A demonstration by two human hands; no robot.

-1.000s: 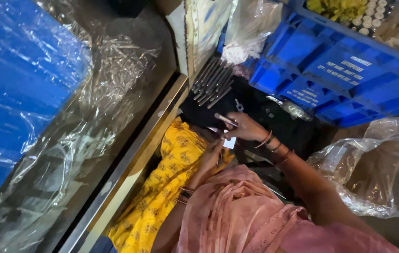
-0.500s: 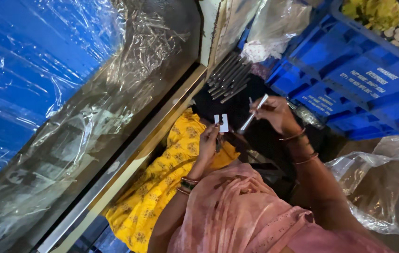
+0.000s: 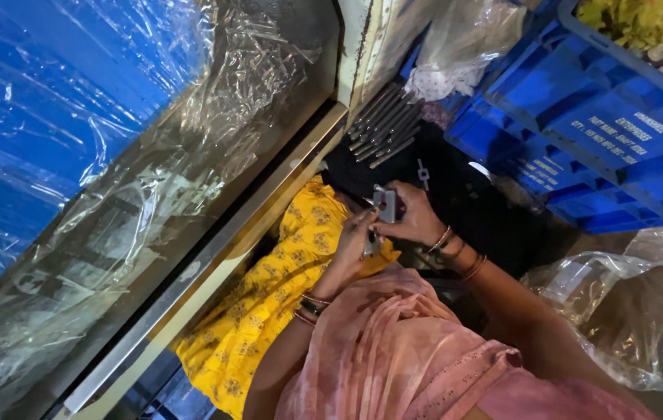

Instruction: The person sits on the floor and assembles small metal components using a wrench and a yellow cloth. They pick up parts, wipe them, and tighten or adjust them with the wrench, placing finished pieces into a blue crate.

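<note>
Right hand [image 3: 417, 222] closed around a small grey metal block [image 3: 384, 204], thumb and fingers pinching it so its long axis stands roughly upright in the view. Left hand [image 3: 359, 241] just below and left of that block, fingers curled on a smaller metal piece [image 3: 370, 247], tip close under the block; whether the two pieces touch, hard to tell. Both hands equally near the block, meeting over the lap, wrists bent inward, bangles on each forearm. Pink draped cloth [image 3: 394, 358] below the block, covering the shoulders and upper arms. Yellow patterned fabric [image 3: 269, 295] left of and below the block, across the knees. Above the block, a row of long metal rods [image 3: 382, 124] lying side by side on a dark surface, slanting up to the right; one small cross-shaped part [image 3: 423, 173] just above the block. Right of the block, blue plastic crates [image 3: 604, 132]; lower right, a clear plastic bag [image 3: 627, 311]. Far left of the block, crinkled plastic sheeting [image 3: 114, 194] beyond a pale metal rail [image 3: 222, 264].
</note>
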